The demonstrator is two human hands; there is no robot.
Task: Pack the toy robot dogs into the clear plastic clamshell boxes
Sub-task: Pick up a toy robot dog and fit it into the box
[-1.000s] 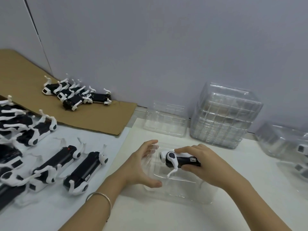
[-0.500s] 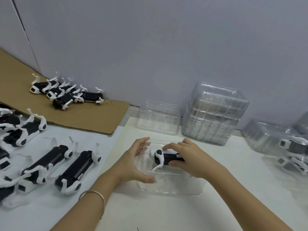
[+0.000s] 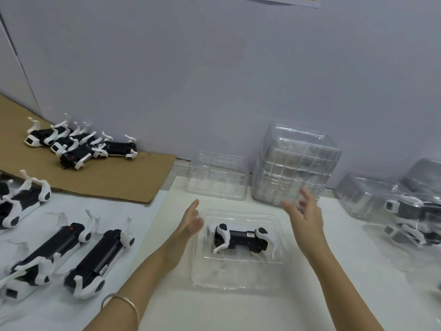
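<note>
A black and white toy robot dog (image 3: 241, 238) lies on its side in the open clear clamshell tray (image 3: 236, 273) at the table's middle. My left hand (image 3: 191, 223) hovers just left of the tray with straight, blurred fingers and holds nothing. My right hand (image 3: 304, 216) is raised to the right of the tray, fingers spread and empty, in front of the tall stack of clear clamshells (image 3: 294, 163). More robot dogs (image 3: 69, 256) lie in rows on the white sheet at the left.
A group of robot dogs (image 3: 78, 145) rests on brown cardboard (image 3: 107, 182) at the back left. A single clear clamshell (image 3: 218, 179) stands behind the tray. Packed clamshells with dogs (image 3: 410, 218) pile up at the right. The wall stands close behind.
My right hand has let go of the dog, which now lies in the tray, and has lifted toward the clamshell stack. My left hand has come off the tray's left edge.
</note>
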